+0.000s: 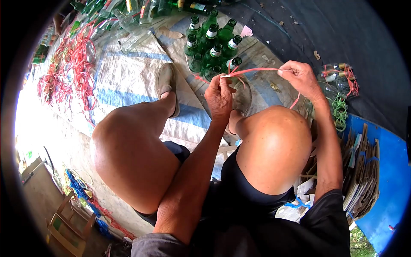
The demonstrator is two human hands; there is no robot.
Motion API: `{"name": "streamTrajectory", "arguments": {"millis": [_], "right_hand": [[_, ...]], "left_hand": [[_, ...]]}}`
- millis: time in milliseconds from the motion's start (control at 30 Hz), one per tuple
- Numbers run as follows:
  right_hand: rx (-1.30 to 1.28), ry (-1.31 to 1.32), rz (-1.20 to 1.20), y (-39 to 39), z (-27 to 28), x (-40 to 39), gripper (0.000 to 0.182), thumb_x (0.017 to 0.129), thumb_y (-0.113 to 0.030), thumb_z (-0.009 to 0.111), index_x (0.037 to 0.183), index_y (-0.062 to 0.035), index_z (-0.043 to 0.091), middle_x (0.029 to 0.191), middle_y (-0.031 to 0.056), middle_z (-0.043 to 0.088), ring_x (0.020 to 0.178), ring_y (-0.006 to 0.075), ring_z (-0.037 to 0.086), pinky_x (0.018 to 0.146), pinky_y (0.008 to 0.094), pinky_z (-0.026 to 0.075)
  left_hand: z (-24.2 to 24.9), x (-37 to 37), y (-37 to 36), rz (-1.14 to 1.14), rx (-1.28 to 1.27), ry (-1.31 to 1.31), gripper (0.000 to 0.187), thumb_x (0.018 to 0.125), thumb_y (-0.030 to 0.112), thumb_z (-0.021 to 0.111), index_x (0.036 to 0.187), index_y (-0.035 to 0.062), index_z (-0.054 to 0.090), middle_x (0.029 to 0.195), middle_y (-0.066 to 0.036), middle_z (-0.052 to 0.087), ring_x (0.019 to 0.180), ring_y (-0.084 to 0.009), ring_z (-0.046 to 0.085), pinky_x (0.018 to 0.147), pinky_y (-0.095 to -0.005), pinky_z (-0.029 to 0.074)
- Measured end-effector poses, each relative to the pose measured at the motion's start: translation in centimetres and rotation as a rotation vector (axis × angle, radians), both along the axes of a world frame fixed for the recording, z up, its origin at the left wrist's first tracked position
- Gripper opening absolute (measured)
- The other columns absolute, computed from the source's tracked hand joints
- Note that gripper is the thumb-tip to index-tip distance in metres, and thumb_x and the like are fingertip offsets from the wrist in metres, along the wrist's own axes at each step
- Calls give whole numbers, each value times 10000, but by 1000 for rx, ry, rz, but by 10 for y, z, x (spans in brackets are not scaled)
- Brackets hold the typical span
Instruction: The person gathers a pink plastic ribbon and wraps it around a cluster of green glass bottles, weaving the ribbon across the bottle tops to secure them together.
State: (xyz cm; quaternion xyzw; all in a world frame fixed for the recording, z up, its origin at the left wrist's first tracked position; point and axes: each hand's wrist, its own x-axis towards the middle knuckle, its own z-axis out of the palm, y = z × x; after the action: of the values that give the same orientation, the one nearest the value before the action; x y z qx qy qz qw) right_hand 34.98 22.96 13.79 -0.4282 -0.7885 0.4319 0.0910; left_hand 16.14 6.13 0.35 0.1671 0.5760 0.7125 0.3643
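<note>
A cluster of upright green glass bottles [211,40] stands on the sheet in front of my feet. Red plastic twine [257,70] stretches between my hands at the near side of the cluster, and a strand of it runs low around the bottles. My left hand [219,96] pinches the twine close to the nearest bottle necks. To the right, my right hand [301,77] grips the other stretch between thumb and fingers, with a loose tail hanging below it. The lower part of the cluster is partly hidden by my left hand.
Many loose bottles [137,38] lie at the upper left, beside a heap of tangled red twine [70,68]. Bundled clear bottles [340,77] and green twine [339,111] sit at the right. Stacked cardboard [361,167] is near my right arm; a wooden stool [68,225] is lower left.
</note>
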Motion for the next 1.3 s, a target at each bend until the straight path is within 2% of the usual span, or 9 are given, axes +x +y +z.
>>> {"name": "streamTrajectory", "arguments": {"millis": [367, 500, 667, 767, 833, 900, 1000, 1100, 1300], "right_hand": [[-19, -183, -44, 38, 4, 39, 230, 953, -227, 743, 895, -5, 727, 731, -63, 589, 686, 20, 491, 588, 232, 392], [-104, -255, -102, 47, 6, 40, 254, 959, -282, 743, 872, -44, 718, 697, -62, 531, 650, 30, 474, 529, 236, 358], [-301, -172, -124, 62, 16, 20, 260, 957, -318, 748, 911, -64, 716, 705, -84, 470, 601, 11, 391, 495, 210, 278], [-289, -122, -69, 79, 19, -6, 323, 959, -399, 732, 901, -81, 733, 715, -66, 530, 632, 23, 443, 532, 205, 322], [-165, -204, -17, 87, 27, -35, 323, 975, -416, 700, 937, -98, 745, 729, -65, 539, 638, 30, 449, 536, 226, 324], [-50, -179, 43, 90, 31, -68, 342, 993, -404, 673, 898, -80, 727, 707, -60, 524, 637, 38, 443, 538, 253, 332], [114, -106, 246, 112, 20, -108, 340, 1017, -373, 647, 986, -50, 748, 709, -41, 530, 641, 50, 452, 562, 259, 360], [207, -56, 367, 122, 12, -151, 340, 1034, -334, 626, 982, -18, 742, 684, -21, 522, 647, 59, 465, 578, 276, 375], [483, 112, 488, 128, -19, -224, 287, 1006, -265, 648, 1061, 4, 729, 806, 91, 695, 746, 120, 612, 704, 327, 499]], "left_hand": [[14, -9, -4, -16, -44, -126, 299, 1093, 207, 542, 994, -40, 679, 779, -64, 681, 618, -113, 626, 578, -261, 538], [15, -10, -4, 33, -75, -198, 328, 1101, 243, 527, 993, -18, 693, 772, -58, 685, 595, -104, 613, 571, -257, 519], [21, -9, -4, 74, -95, -217, 355, 1106, 275, 520, 960, -2, 688, 748, -50, 670, 572, -100, 590, 558, -254, 495], [26, -11, -4, 91, -112, -213, 365, 1109, 284, 512, 955, 1, 683, 740, -50, 662, 571, -99, 581, 549, -256, 489], [27, -10, -4, 124, -117, -199, 365, 1111, 284, 503, 956, 3, 676, 729, -47, 651, 563, -97, 562, 540, -252, 478], [25, -11, -2, 160, -118, -223, 366, 1113, 285, 497, 956, 4, 671, 722, -44, 645, 557, -95, 551, 539, -248, 472], [27, -13, -2, 203, -130, -200, 367, 1116, 279, 486, 942, 8, 663, 710, -37, 633, 545, -89, 530, 528, -243, 449], [26, -17, -1, 218, -161, -175, 376, 1118, 281, 477, 921, 15, 656, 703, -32, 623, 540, -82, 515, 515, -242, 424], [21, -23, 5, 276, -168, -184, 366, 1118, 240, 480, 854, 33, 624, 641, 18, 547, 524, -42, 451, 483, -227, 354]]}}
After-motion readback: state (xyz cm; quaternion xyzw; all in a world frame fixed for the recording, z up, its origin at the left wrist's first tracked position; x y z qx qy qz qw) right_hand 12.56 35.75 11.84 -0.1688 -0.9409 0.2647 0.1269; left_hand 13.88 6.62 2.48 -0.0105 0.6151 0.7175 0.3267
